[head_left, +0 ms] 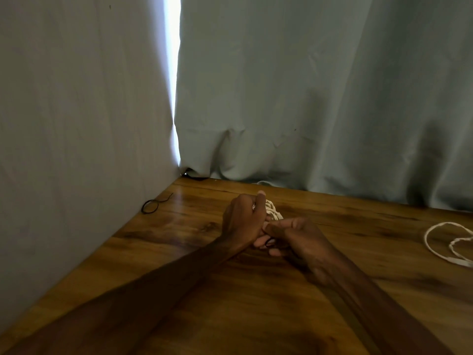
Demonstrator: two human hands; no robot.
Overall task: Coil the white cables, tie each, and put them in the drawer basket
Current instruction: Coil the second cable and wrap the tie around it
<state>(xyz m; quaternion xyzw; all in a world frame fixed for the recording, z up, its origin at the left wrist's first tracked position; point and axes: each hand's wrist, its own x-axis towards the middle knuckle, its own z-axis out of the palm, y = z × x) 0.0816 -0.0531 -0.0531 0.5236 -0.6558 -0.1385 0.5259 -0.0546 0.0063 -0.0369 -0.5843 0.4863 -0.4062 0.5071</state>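
Note:
My left hand (243, 221) grips a small bundle of coiled white cable (273, 211) above the wooden table (230, 303); only the bundle's top loops show past the fingers. My right hand (297, 239) sits right against it, fingers curled, pinching a thin black tie (268, 243) at the bottom of the bundle. A second white cable (445, 242) lies loose in a wide loop at the table's right edge of view. No drawer or basket is in view.
A black elastic band (150, 206) lies on the table near the left wall. Grey curtains (307, 98) hang along the back and left, with a bright gap between them.

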